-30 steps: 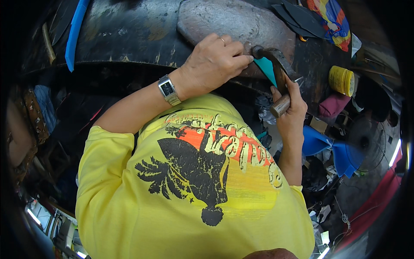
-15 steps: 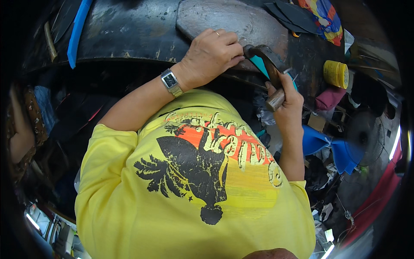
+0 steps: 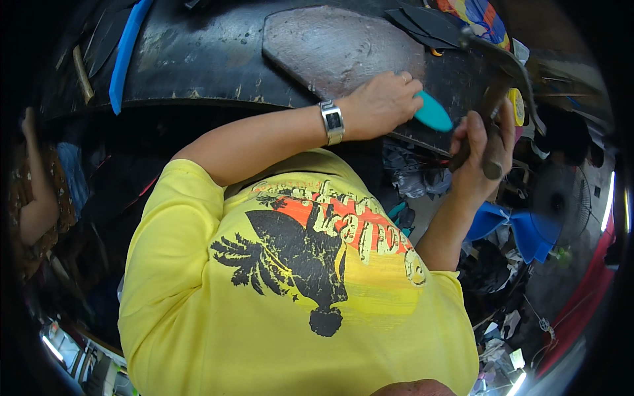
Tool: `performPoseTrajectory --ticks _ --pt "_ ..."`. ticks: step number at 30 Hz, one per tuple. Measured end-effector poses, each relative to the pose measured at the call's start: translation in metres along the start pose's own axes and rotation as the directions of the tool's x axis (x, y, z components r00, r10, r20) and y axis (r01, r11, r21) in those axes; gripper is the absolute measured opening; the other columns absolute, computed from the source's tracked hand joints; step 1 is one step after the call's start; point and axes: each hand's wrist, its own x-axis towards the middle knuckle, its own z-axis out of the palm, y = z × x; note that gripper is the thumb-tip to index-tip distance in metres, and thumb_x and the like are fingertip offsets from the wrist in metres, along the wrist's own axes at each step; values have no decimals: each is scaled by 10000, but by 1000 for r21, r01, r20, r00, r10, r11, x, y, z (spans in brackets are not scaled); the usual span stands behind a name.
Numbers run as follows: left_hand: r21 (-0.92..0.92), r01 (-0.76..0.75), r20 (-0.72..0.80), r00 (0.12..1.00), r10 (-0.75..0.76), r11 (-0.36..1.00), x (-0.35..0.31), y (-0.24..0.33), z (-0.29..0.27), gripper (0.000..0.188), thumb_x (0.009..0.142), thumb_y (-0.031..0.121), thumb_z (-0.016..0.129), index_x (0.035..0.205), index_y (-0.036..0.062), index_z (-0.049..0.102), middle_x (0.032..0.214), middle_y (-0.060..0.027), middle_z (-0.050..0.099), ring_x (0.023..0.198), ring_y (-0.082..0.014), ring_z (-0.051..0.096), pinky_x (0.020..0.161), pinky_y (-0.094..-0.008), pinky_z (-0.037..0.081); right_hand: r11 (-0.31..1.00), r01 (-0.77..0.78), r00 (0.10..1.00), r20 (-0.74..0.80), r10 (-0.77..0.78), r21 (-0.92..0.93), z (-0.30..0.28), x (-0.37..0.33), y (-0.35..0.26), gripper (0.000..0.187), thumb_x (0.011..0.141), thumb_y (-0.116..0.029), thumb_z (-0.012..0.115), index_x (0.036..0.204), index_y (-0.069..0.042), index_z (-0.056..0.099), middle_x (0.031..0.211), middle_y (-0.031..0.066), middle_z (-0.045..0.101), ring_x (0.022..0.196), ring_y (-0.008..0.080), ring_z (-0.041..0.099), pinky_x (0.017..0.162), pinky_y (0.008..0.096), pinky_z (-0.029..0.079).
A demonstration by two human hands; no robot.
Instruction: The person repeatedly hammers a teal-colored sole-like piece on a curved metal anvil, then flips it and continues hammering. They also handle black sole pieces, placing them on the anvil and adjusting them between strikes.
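My left hand [image 3: 386, 102], with a ring and a wristwatch, is closed at the near right part of a stone slab [image 3: 330, 46]. Its fingers grip one end of a flat, rounded teal piece [image 3: 434, 112], which sticks out to the right past the slab. My right hand [image 3: 485, 148] is wrapped round the wooden handle of a hammer [image 3: 495, 99] to the right of the teal piece. The hammer's curved metal head is raised, above and right of my fingers. A second brown end shows below my right thumb; what it is, I cannot make out.
The slab lies on a dark worn bench [image 3: 211, 59]. A blue strip [image 3: 125, 56] and a stick [image 3: 84, 76] lie at left, black sheets [image 3: 426, 25] behind the slab. At right are a yellow tub [image 3: 517, 105] and a fan [image 3: 561, 204]. Another person's arm [image 3: 36, 191] shows far left.
My right hand has moved right and up with the hammer, away from the teal piece. My left hand has shifted right and slightly down, and more of the teal piece shows.
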Motion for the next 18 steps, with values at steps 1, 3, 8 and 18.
performPoseTrajectory --ticks 1,3,8,18 --pt "-12 40 89 995 -39 999 7 -6 0 182 877 182 687 1029 91 640 1041 -90 623 989 -291 625 823 -400 529 999 31 1000 0 -31 16 -4 0 -6 616 885 -20 734 1452 -11 495 820 84 629 621 99 571 485 210 423" --pt "-96 61 -91 993 -70 993 18 -21 -3 148 932 162 634 1044 65 629 1029 -138 646 952 -320 653 818 -403 544 993 78 997 -15 -77 87 -14 -3 -15 662 894 -8 710 1499 -57 448 811 80 621 631 104 580 485 213 432" --pt "-337 283 -193 913 -360 898 22 -73 -24 270 947 230 630 1087 32 746 985 -202 743 885 -336 728 851 -418 564 991 134 990 -43 -135 -25 -12 -11 8 665 911 11 692 1519 -101 446 1041 102 630 640 91 576 470 205 449" --pt "-285 404 -10 905 -424 869 -1 -97 -29 227 908 200 704 1092 75 748 939 -148 755 851 -279 731 772 -375 564 979 74 956 292 -15 -191 -9 -17 48 601 906 75 672 1469 -91 541 1331 83 635 1064 101 531 880 245 406"
